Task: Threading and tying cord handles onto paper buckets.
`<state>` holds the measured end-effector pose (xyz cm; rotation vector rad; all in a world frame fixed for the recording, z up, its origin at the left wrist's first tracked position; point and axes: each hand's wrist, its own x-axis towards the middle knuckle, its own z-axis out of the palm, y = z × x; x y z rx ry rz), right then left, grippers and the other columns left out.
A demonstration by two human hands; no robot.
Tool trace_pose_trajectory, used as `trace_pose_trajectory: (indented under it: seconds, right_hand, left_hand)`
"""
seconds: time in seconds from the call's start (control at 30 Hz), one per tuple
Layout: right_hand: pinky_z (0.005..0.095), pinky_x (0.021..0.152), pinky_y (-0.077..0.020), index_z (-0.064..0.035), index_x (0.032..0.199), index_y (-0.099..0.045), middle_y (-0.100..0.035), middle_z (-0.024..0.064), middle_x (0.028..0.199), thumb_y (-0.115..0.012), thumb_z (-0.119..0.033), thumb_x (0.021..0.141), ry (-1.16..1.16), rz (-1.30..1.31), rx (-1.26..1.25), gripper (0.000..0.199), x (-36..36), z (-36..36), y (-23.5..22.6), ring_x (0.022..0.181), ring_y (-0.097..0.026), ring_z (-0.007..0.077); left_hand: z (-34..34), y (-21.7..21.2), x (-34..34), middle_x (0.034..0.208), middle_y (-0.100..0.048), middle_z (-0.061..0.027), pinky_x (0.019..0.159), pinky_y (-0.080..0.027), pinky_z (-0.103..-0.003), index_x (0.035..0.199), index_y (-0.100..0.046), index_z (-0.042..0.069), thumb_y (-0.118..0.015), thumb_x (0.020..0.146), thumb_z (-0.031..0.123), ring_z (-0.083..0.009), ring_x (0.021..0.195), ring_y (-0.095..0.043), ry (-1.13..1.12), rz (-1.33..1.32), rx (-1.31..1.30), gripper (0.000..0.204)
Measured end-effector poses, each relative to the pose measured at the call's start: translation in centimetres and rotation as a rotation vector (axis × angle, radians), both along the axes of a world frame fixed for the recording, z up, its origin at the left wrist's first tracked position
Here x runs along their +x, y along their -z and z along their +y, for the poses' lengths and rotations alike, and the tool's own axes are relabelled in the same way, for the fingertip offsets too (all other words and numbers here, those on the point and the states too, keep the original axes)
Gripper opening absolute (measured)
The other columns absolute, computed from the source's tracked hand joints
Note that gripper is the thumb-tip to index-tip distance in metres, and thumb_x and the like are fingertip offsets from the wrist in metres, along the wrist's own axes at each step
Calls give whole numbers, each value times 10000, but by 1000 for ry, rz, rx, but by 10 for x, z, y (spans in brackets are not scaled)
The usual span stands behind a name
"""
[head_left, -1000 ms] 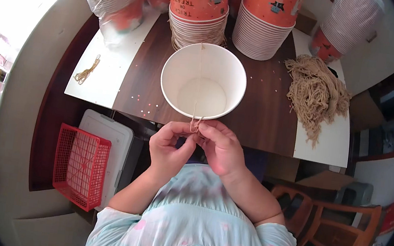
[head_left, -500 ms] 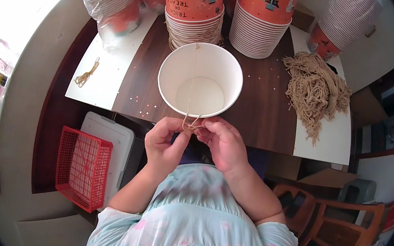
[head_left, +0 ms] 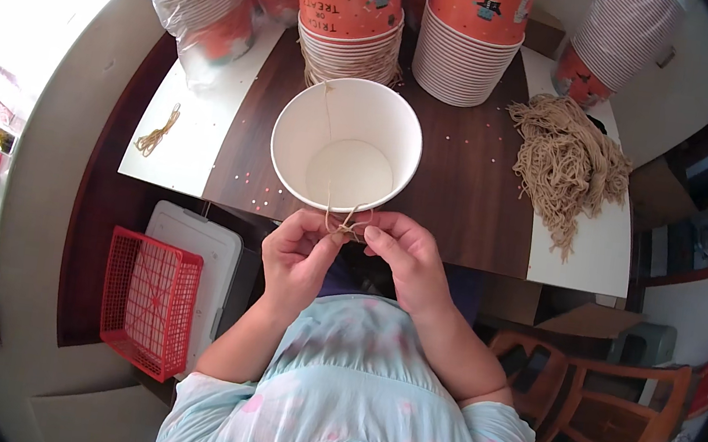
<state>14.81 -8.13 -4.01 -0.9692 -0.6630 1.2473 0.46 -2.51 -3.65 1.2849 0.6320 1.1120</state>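
Observation:
A white paper bucket (head_left: 346, 154) stands at the table's near edge with its wide mouth facing up toward me. A thin tan string (head_left: 328, 205) runs across its mouth from the far rim to the near one. My left hand (head_left: 297, 249) pinches the string between thumb and fingers just in front of the near rim. Close beside it, my right hand (head_left: 401, 253) grips the same string, thumb against forefinger. Between the fingertips the string forms small loops; whether they are knotted I cannot tell.
Stacks of orange printed buckets (head_left: 466, 67) stand at the back of the brown table (head_left: 471, 200). A pile of tan strings (head_left: 569, 163) lies on the right, a small string bundle (head_left: 157, 131) on the left. Below left are a red basket (head_left: 149, 302) and a grey-lidded bin (head_left: 222, 249).
The bucket has shifted slightly to the left. My right hand's fingers have moved a little, and the string loops between the fingertips have changed shape.

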Motion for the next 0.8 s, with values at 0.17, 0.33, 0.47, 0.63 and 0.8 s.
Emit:
trace_pose_trajectory:
  seconds: [0.17,0.33,0.47,0.63,0.8]
  right_hand:
    - [227,758,-486,-26,979,-631,-652,52,934,-692,-125,835,102,-348,-6,185,-1,-5,-3,808,-607,102]
    - [304,733,-458,-76,863,-631,-609,38,833,-723,-89,736,374,-953,194,157,-8,-4,-10,770,-600,192]
    - [299,652,-458,-64,800,-632,-603,43,795,-717,-36,717,477,-1243,321,123,-8,2,-9,719,-572,190]
    - [289,672,-477,-34,830,-645,-615,57,816,-689,-27,757,407,-1131,263,85,-9,10,-6,740,-593,181]
    - [256,716,-498,8,907,-662,-642,65,877,-641,-34,824,235,-706,239,95,-11,11,-7,806,-626,149]
  left_hand:
    - [-1,-2,4,841,-658,-60,688,-476,-186,892,-593,-43,-578,875,-60,-72,772,-607,-8,-57,6,29]
    - [1,-1,1,860,-649,-63,702,-480,-198,890,-588,-39,-592,861,-57,-86,784,-608,14,-26,-29,35]
    - [0,0,0,891,-646,-65,725,-485,-206,896,-588,-35,-603,844,-61,-98,810,-614,4,9,-3,60]
    - [0,0,4,815,-618,-4,628,-435,-168,870,-589,-27,-610,846,-57,-31,717,-541,-20,4,-18,43]
    - [2,4,2,837,-618,-7,647,-444,-175,864,-587,-22,-614,843,-58,-36,730,-545,-9,8,-13,50]
